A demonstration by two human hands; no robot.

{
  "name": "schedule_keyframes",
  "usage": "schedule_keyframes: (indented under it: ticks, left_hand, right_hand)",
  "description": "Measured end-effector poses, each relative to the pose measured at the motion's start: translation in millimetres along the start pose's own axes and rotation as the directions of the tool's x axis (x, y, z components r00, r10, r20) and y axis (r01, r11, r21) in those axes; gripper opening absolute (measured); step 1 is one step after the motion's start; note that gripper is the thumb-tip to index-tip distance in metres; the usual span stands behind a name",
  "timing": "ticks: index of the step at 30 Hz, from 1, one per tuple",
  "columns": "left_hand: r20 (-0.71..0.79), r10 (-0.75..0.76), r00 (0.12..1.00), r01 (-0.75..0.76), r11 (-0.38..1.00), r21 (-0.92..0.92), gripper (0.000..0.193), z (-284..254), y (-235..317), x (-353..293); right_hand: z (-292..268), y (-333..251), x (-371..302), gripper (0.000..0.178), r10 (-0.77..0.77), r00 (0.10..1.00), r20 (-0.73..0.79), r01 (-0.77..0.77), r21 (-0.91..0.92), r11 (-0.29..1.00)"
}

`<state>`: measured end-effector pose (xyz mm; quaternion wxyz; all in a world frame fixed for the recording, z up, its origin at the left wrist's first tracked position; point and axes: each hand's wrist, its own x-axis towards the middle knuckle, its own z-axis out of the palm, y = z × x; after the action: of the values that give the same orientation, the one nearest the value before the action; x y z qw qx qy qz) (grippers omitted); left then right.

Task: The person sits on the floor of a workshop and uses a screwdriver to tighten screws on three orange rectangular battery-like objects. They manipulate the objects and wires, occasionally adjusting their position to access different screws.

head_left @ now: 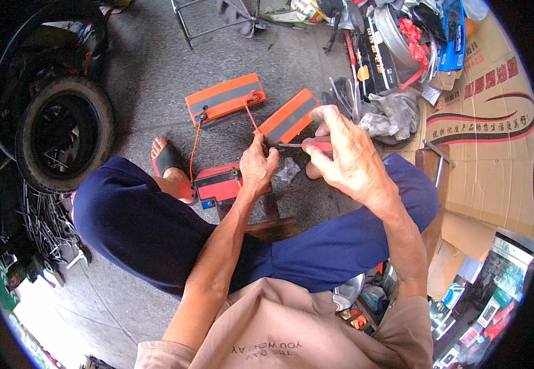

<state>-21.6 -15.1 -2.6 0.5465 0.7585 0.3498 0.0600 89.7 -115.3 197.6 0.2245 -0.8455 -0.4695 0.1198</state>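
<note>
One screwdriver (291,145) clamped in right fingers (328,117), handle (320,146) partly hidden, left fingers (257,147), hold unclear

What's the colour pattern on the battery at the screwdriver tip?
The battery is orange with a grey stripe; see head view.

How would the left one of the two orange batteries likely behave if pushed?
The orange battery is probably stiff, judging by its straight-edged case. Its boxy shape suggests it would slide rather than roll. The orange wire and red wire attached to it might tug back if it moved far.
</note>
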Motion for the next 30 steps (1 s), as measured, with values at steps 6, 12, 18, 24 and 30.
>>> schedule_keyframes:
  ticks: [6, 12, 18, 24, 30]
  left_hand:
    - [0.000, -0.008, 1.000, 0.008, 1.000, 0.002, 0.036, 1.8, -3.4, 1.6]
    - [0.038, 0.000, 0.999, 0.001, 0.999, -0.032, 0.033, 2.2, -6.2, 3.8]
    - [0.065, -0.069, 0.996, 0.076, 0.990, -0.115, 0.025, -6.2, -8.5, 14.0]
    - [0.060, -0.132, 0.990, 0.139, 0.978, -0.155, 0.024, -15.8, -25.8, 22.6]
    - [-0.020, -0.013, 1.000, 0.007, 0.966, -0.260, 0.017, -38.8, -15.6, 35.0]
  right_hand:
    - [1.1, -6.2, 0.8, 0.036, 0.033, 0.999, -0.033, -0.033, -0.015, 0.999]
    - [1.8, -10.6, 1.7, 0.033, 0.161, 0.986, 0.035, -0.156, -0.121, 0.980]
    - [-4.4, -12.4, 4.1, 0.046, 0.061, 0.998, -0.017, -0.064, -0.166, 0.984]
    - [-5.8, -8.5, -5.1, 0.041, 0.060, 0.997, 0.044, -0.051, -0.173, 0.984]
    - [3.6, -9.3, -6.4, 0.035, 0.110, 0.993, -0.029, -0.114, -0.168, 0.979]
